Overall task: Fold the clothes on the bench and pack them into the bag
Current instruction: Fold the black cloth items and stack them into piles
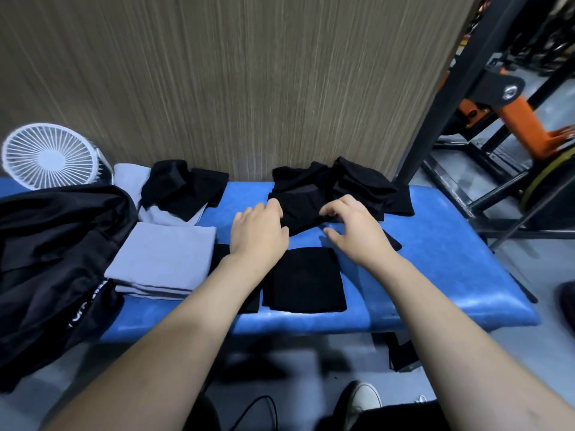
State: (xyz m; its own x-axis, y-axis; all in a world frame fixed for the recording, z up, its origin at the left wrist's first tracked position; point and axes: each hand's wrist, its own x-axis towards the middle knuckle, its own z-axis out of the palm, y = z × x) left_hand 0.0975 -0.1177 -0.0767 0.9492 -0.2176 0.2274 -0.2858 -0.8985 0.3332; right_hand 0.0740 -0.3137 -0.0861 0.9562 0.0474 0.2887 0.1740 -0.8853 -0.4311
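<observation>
bag (46, 259) left on bench (435, 259), fan (49, 157) behind, folded stack (161, 259) beside bag

Glossy blue vinyl bench (435, 244), matt black cloth garments (303, 279), wood-grain wall panel (249, 73).
</observation>
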